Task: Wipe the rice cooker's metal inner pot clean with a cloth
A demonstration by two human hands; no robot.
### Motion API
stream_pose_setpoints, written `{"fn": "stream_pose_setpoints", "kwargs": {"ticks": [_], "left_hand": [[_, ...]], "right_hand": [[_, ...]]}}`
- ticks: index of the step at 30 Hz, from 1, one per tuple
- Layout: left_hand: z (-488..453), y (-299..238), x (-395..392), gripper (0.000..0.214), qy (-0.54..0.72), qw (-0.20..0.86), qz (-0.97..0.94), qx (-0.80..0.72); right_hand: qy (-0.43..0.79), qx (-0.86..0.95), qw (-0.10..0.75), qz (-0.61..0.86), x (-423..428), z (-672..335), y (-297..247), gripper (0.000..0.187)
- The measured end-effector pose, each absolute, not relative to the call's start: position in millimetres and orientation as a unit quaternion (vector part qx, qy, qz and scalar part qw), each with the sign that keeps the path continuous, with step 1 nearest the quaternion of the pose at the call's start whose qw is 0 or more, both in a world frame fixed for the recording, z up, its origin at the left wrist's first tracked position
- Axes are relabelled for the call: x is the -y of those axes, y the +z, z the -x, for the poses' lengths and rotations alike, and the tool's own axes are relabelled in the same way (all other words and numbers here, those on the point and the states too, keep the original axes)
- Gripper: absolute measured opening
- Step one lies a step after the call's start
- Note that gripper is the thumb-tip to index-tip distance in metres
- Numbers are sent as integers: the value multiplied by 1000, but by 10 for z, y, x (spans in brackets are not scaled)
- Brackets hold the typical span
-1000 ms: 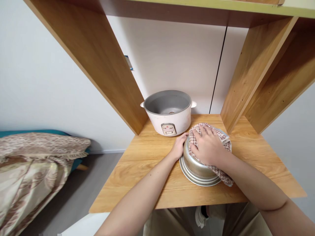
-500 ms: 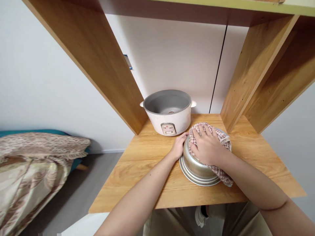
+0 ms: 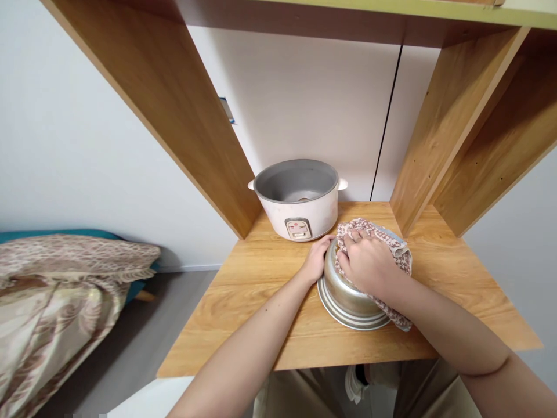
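Observation:
A silver metal inner pot (image 3: 346, 296) lies upside down on the wooden desk, its wide ringed rim against the surface. My left hand (image 3: 317, 261) is closed against the pot's left side, with part of the fingers hidden behind it. On the upturned base lies a brown-and-white patterned cloth (image 3: 404, 264), which drapes down the right side. My right hand (image 3: 369, 264) presses on this cloth with curled fingers, gripping it. Just behind the pot stands a white rice cooker body (image 3: 272, 216), lidless, with a grey interior.
The wooden desk (image 3: 243, 302) has upright boards (image 3: 429, 139) at both sides and a shelf (image 3: 304, 17) overhead. A white wall backs it. To the left, a patterned cover (image 3: 78, 255) hangs over teal furniture. My legs are under the front edge.
My right hand's fingers have drawn in from spread to curled, bunching the cloth at its far edge. My left hand and the pot stay in place.

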State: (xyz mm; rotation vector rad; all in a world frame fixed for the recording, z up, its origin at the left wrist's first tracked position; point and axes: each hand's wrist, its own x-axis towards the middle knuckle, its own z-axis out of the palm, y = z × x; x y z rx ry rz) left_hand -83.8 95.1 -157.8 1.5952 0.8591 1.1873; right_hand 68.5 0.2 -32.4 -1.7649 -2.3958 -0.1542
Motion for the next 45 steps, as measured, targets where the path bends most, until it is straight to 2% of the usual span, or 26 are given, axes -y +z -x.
{"fn": "stream_pose_setpoints", "kwargs": {"ticks": [8, 18, 24, 36, 41, 45], "left_hand": [[837, -1604, -963, 38, 493, 462, -653, -342], [829, -1548, -936, 35, 492, 460, -652, -349], [824, -1564, -950, 36, 494, 459, -655, -341], [829, -1521, -921, 34, 488, 462, -652, -350], [827, -1499, -912, 32, 485, 461, -655, -352], [829, -1512, -921, 34, 485, 461, -655, -351]], "right_hand": [[-47, 822, 95, 559, -39, -738, -385, 59], [-65, 810, 103, 574, 5, -700, -285, 39], [-78, 818, 131, 554, -32, -767, -359, 53], [-62, 770, 88, 629, -39, -718, -391, 69], [-63, 786, 71, 611, -34, -711, -340, 66], [-60, 795, 75, 598, -7, -695, -291, 49]]}}
